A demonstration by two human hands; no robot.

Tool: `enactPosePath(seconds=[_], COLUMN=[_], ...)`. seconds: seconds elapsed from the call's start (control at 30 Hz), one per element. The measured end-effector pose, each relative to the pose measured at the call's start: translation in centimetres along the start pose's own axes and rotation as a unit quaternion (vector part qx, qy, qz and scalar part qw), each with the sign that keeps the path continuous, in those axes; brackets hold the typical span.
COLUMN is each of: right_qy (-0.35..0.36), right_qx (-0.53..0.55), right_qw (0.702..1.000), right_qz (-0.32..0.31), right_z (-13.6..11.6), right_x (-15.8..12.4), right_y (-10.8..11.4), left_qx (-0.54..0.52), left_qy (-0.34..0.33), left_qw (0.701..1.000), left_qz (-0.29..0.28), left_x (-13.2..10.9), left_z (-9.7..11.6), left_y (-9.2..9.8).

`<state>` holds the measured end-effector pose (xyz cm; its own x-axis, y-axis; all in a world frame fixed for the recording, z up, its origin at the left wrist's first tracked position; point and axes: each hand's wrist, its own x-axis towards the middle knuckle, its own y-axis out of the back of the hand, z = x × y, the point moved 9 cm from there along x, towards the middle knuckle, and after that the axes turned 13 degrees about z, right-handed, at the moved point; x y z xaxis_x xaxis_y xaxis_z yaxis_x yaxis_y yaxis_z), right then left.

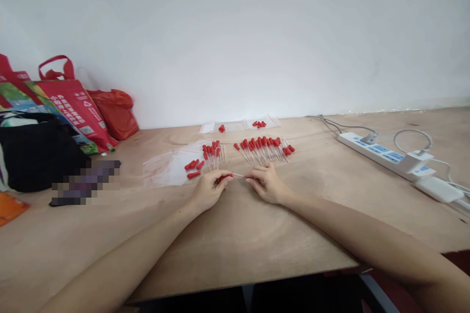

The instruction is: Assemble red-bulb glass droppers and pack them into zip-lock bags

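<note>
Left hand [213,188] pinches the red bulb end of a dropper [238,175]; right hand [267,183] pinches its clear tube end. Dropper lies roughly level between the two hands, over the wooden table [235,249]. Just beyond the left hand: a small bunch of droppers [212,150], plus loose red bulbs [193,175] on a clear plastic bag [154,172]. Just beyond the right hand: a bigger row of droppers [264,143]. Power strip [372,149] well off to right of right hand; red shopping bag [79,102] far left of left hand.
</note>
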<state>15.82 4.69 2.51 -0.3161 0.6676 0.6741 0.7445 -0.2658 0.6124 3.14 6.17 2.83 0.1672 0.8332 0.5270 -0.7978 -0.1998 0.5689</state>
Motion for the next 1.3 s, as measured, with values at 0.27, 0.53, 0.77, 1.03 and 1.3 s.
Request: enactPosePath(seconds=[0.27,0.53,0.77,1.03,1.3], right_qy=[0.098,0.206,0.2,0.001,-0.237], right_qx=[-0.04,-0.127,-0.139,-0.007,0.221], right_qw=[0.994,0.97,0.97,0.996,0.928], right_qz=[-0.037,-0.036,-0.016,-0.092,-0.185], right_z=[-0.4,-1.5,-2.2,-1.0,1.1], right_x=[0.3,0.3,0.1,0.1,-0.7], right_y=[0.0,0.3,0.0,-0.7,-3.1], left_qx=[0.033,0.053,0.074,0.056,0.097], left_qy=[-0.091,-0.115,-0.148,-0.211,-0.308], left_qw=[0.995,0.991,0.986,0.975,0.946], left_qz=[-0.013,-0.043,-0.025,-0.041,-0.023], left_x=[-0.6,-0.8,-1.1,-1.8,-1.7], left_z=[1.5,1.9,2.6,4.2,4.7], left_y=[-0.4,-0.9,-0.7,-1.1,-0.8])
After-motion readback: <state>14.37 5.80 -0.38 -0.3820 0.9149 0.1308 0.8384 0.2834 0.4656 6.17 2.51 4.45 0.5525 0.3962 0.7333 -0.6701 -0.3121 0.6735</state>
